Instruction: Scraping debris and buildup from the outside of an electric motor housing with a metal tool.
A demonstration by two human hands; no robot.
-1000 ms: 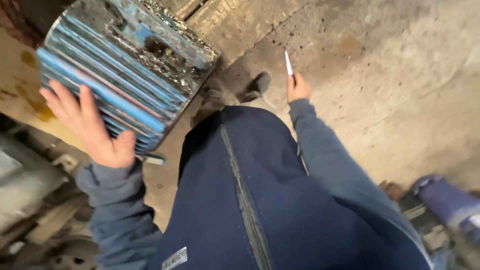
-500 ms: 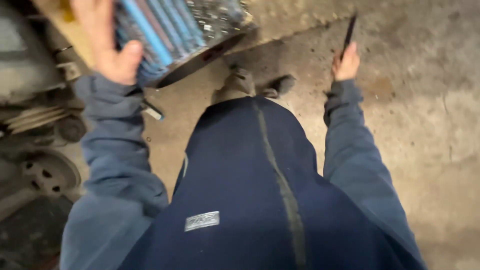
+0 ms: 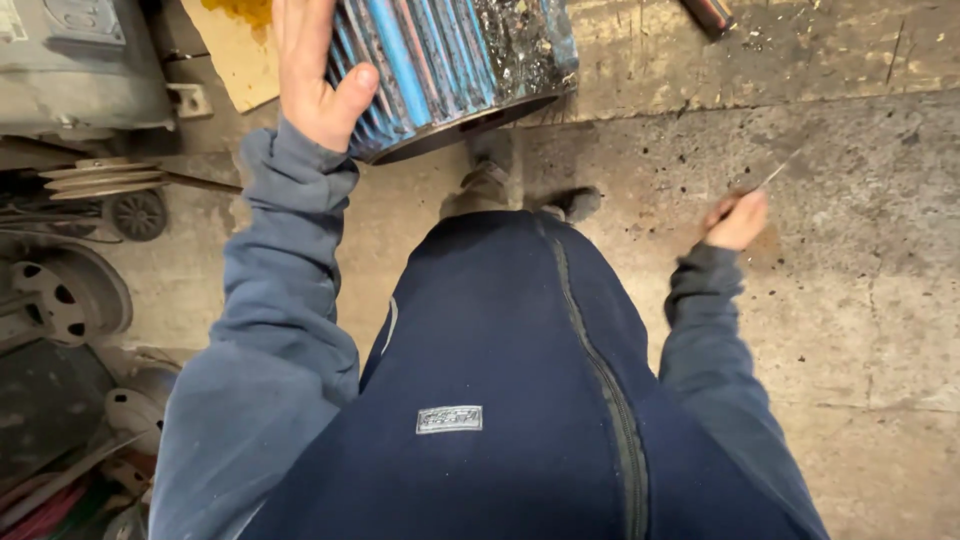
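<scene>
A person stands on a dirty floor, one hand on a big ribbed drum, the other holding a thin tool.

The left hand point(image 3: 312, 75) presses flat on the side of the drum point(image 3: 450, 60), fingers spread wide and thumb on the blue ribs; the drum is up high, in front of the body, and its top is cut off. The right hand point(image 3: 737, 218) is closed around a thin tool point(image 3: 778, 172), low and well apart from the drum. The tool is too thin and blurry to tell what it is. Shoes point(image 3: 572, 203) peek out on the floor point(image 3: 860, 300).
</scene>
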